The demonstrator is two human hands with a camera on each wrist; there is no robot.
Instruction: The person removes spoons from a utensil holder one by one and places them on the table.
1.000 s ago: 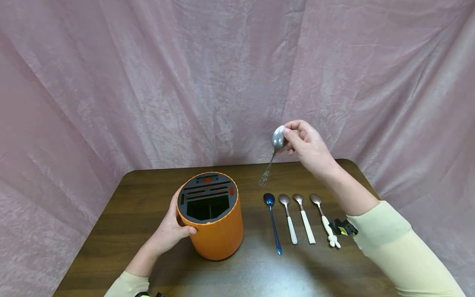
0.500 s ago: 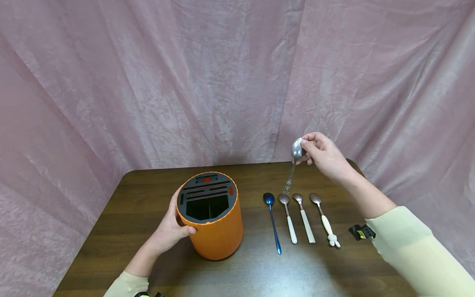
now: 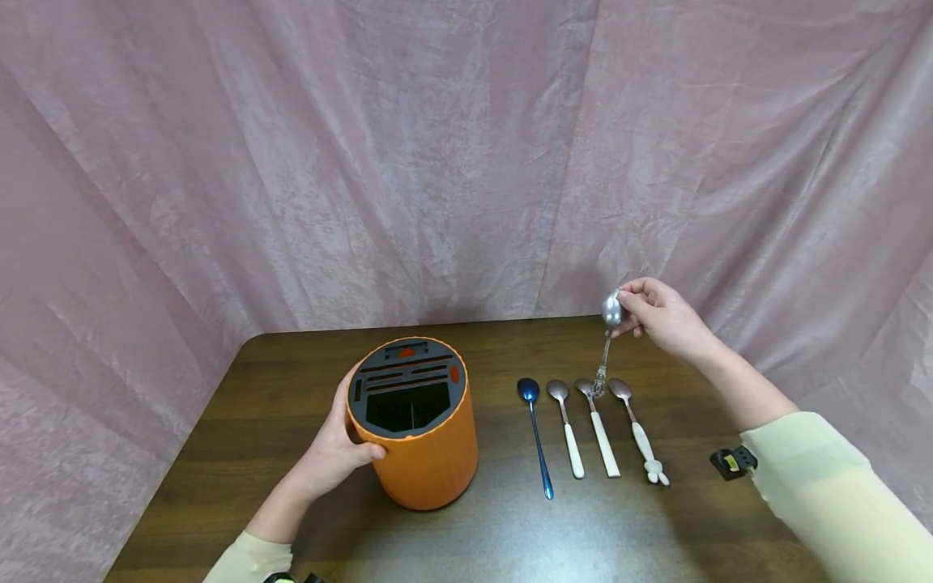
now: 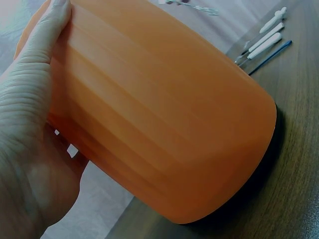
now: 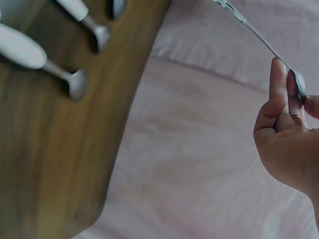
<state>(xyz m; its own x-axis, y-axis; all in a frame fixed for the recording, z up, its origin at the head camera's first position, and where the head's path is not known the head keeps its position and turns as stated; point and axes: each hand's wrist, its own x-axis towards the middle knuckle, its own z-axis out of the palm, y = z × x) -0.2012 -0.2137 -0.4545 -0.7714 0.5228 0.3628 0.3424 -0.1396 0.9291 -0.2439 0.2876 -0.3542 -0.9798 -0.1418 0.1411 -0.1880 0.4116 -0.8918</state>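
Observation:
My right hand (image 3: 665,317) pinches a silver spoon (image 3: 611,309) by its bowl, the ornate handle hanging down over the bowls of the two right-hand spoons. In the right wrist view the same spoon (image 5: 259,36) slants away from the thumb and fingers. My left hand (image 3: 337,448) grips the orange cylindrical utensil holder (image 3: 437,461) at its left side, thumb on the front wall. The holder has a dark slotted top (image 3: 408,380) with one large opening. In the left wrist view the thumb (image 4: 42,45) lies along the orange wall, and the far fingers are hidden.
On the wooden table (image 3: 291,380) lie a blue spoon (image 3: 538,441), two spoons with plain white handles (image 3: 573,449) and a spoon with a rabbit-shaped white handle (image 3: 643,444), in a row right of the holder. A pink curtain (image 3: 466,162) hangs behind the table's back edge.
My right hand has moved right and down with the silver spoon, from near the blue spoon to above the right-hand spoons. My left hand and the holder have stayed put.

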